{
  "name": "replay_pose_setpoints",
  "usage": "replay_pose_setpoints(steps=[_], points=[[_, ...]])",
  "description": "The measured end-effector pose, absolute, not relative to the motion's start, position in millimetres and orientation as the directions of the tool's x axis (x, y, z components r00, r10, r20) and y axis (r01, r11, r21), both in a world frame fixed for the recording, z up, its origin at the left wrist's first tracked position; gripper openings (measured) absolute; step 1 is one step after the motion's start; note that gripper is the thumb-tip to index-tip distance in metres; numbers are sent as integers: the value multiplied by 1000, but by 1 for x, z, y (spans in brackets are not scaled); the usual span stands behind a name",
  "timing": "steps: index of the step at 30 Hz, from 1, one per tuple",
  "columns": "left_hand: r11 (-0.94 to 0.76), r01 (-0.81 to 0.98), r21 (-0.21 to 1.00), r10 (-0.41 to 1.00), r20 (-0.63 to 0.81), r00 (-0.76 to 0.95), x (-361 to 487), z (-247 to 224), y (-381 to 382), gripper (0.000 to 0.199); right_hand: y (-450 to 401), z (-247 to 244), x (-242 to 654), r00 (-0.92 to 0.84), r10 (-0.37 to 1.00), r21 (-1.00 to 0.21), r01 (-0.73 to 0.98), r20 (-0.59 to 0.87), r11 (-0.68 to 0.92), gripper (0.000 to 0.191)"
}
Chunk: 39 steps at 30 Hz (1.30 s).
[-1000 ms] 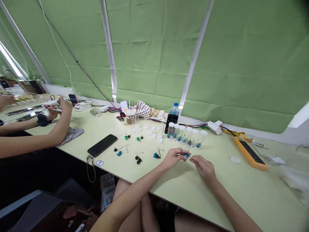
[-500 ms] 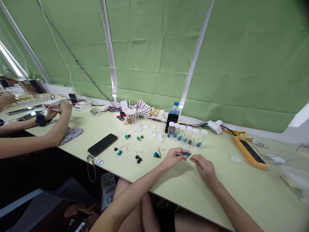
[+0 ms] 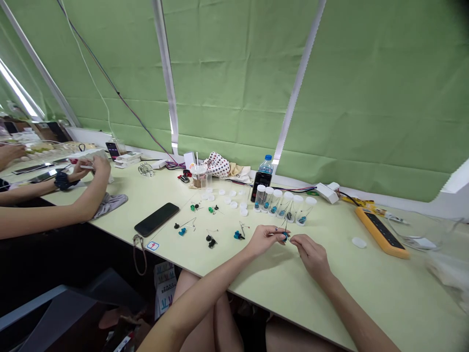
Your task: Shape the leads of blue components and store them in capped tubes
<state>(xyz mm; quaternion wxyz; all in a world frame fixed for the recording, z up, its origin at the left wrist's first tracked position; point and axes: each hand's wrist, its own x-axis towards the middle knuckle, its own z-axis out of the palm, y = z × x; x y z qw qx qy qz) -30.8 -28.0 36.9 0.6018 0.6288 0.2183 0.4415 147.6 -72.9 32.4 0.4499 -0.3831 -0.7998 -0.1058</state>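
Note:
My left hand pinches a small blue component with thin wire legs between its fingertips. My right hand meets it from the other side, its fingertips closed on a wire leg. Just beyond my hands stands a row of clear plastic vials, with blue parts visible inside. Several similar loose wired components, blue, black and green, lie on the table to the left, the nearest a blue-and-black one. Several white caps are scattered behind them.
A black smartphone lies on the pale green table, and an orange power strip sits to the right. A water bottle stands at the back. A co-worker's hands work at the left.
My hands remain almost in place around the blue component, with the fingertips a little closer to it. The whole view has shifted slightly.

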Motion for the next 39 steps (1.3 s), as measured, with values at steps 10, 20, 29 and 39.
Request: replay_pose_setpoints(steps=[10,20,29,39], points=[[-193,-202,960,829,270,490,-31,33,-29,43,-74,30,149,-323,560,-185,721,763,668,16],[-348,-148,926,841,378,387,-30,35,-34,34,-74,20,144,-255,687,-379,680,681,628,16],[-504,-10,864,807,474,352,-34,43,-37,29,-80,25,130,-62,830,-639,607,555,473,21],[-512,64,857,811,458,363,-33,31,-32,30,-73,24,126,-12,951,-915,271,308,300,31]])
